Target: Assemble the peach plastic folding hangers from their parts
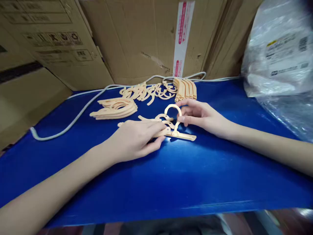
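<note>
My left hand (137, 138) pinches a cream plastic hanger arm (164, 132) between thumb and fingers, low over the blue tabletop (207, 179). At its inner end, the round cream hook (172, 106) stands upright, its foot meeting the arm and a second flat strip (186, 136) that points right. Thumb and fingers of my right hand (204, 117) grip the hook's right side. Just behind my left fingers lie more cream hanger pieces (146, 118), partly hidden by that hand. Whether the joint is fastened I cannot tell.
A pile of loose hooks (146, 92) lies at the back, with stacks of hanger arms left (117, 111) and right (187, 89). A white cable (80, 114) runs along the rear and left. Cardboard (144, 39) walls the back; a plastic-wrapped package (281, 58) sits at right.
</note>
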`<state>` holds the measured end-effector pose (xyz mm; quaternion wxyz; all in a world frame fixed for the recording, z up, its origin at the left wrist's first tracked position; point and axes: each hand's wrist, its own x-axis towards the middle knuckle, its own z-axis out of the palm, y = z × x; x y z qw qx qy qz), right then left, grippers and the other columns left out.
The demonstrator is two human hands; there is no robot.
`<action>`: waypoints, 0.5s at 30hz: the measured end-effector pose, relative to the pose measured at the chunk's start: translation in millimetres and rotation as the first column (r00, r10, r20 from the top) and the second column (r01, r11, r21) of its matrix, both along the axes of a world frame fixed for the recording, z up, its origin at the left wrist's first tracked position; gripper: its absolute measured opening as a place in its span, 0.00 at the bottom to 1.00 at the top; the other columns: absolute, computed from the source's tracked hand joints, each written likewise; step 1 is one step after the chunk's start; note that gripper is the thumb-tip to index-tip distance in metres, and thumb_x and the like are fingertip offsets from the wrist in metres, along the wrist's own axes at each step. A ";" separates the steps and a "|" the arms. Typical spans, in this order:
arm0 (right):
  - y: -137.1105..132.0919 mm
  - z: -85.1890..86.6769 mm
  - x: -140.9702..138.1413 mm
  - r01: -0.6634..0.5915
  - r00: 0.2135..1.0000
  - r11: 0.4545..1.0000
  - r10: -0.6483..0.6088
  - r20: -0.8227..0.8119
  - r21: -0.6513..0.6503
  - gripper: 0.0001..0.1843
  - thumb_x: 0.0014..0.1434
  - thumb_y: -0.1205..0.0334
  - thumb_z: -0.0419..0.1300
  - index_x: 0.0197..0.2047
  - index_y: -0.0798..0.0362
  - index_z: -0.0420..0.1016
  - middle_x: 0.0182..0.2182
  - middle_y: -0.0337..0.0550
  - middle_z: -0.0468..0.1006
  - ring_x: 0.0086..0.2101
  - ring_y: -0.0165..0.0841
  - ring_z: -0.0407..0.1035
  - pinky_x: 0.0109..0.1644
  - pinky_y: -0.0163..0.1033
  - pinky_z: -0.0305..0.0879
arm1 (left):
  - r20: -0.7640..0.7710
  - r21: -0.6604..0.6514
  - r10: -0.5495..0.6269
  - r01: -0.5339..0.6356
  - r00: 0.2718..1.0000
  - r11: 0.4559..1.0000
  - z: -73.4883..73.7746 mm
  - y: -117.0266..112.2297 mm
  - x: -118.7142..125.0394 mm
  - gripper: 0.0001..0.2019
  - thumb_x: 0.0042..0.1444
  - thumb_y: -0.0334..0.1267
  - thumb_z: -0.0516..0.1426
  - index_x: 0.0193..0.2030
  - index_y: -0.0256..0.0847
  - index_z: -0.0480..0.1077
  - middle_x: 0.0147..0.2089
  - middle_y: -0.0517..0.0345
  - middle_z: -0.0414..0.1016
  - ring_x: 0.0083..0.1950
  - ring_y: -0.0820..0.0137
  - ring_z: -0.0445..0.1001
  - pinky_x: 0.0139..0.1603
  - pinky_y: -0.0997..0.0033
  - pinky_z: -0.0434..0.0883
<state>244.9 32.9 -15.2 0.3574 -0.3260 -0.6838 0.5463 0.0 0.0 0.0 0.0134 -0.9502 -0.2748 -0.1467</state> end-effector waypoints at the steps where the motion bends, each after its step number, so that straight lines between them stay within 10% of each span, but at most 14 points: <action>1: -0.3 0.0 0.3 0.001 1.000 1.000 -0.001 0.002 -0.001 0.16 0.59 0.67 0.64 0.49 0.56 0.66 0.28 0.33 0.76 0.27 0.23 0.69 0.35 0.31 0.70 | 0.004 -0.005 -0.001 0.001 1.000 1.000 0.4 0.8 0.3 0.05 0.64 0.34 0.52 0.36 0.41 0.65 0.29 0.64 0.67 0.27 0.74 0.65 0.29 0.75 0.57; 15: -0.3 -2.0 1.8 -0.009 1.000 1.000 0.009 -0.008 -0.001 0.17 0.58 0.65 0.65 0.49 0.55 0.66 0.29 0.34 0.77 0.28 0.24 0.70 0.35 0.33 0.70 | 0.005 0.026 -0.013 0.013 1.000 1.000 0.3 1.8 0.5 0.02 0.64 0.33 0.54 0.38 0.41 0.65 0.30 0.64 0.69 0.29 0.73 0.67 0.30 0.75 0.57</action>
